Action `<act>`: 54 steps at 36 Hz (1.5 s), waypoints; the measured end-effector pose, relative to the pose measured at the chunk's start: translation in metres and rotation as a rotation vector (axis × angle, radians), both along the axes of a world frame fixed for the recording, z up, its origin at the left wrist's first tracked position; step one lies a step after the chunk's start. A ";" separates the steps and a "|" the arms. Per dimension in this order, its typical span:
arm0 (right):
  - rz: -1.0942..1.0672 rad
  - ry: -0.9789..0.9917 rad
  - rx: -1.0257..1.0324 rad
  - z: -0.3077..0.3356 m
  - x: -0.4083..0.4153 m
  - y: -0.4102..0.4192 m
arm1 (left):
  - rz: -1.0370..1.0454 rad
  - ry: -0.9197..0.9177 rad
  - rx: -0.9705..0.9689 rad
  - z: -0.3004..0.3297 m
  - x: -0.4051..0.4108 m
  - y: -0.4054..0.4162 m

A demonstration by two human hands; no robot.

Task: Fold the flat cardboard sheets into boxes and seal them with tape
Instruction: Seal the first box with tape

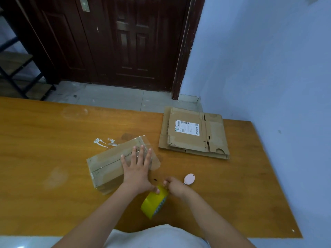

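Folded box [107,167] lying on a wooden table [44,140], its top seam covered with clear tape. Left hand [137,168] pressed flat on the box's right end, fingers straight and spread. Yellow tape roll [154,203] near the table's front edge, just right of the box; right hand [174,186] pinching the roll's upper edge with curled fingers. Small pink oval object [189,179] just beside the right hand. Stack of flat cardboard sheets [194,134], top sheet bearing a white label, at the far right of the table near a blue wall [268,59].
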State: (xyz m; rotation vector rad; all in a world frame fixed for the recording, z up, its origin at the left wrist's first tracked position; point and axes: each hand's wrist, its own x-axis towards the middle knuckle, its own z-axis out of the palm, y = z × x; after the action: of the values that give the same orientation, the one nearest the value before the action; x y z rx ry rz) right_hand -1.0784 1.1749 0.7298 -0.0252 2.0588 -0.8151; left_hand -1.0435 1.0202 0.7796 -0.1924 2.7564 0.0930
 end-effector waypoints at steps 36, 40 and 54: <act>-0.110 -0.111 -0.478 0.020 -0.002 0.048 | -0.426 0.570 0.537 -0.028 0.048 -0.006; -0.063 -0.151 -0.528 0.025 -0.008 0.050 | -0.200 0.143 0.717 -0.044 0.050 -0.001; 0.037 0.119 -0.038 0.022 -0.018 0.030 | 0.424 -0.113 1.380 -0.067 0.059 0.028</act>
State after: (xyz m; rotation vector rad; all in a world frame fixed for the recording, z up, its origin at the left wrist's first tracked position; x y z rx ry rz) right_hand -1.0962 1.2049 0.7513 -0.1357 2.1475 -0.8473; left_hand -0.9847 1.0481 0.7126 -0.3438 1.9000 1.8613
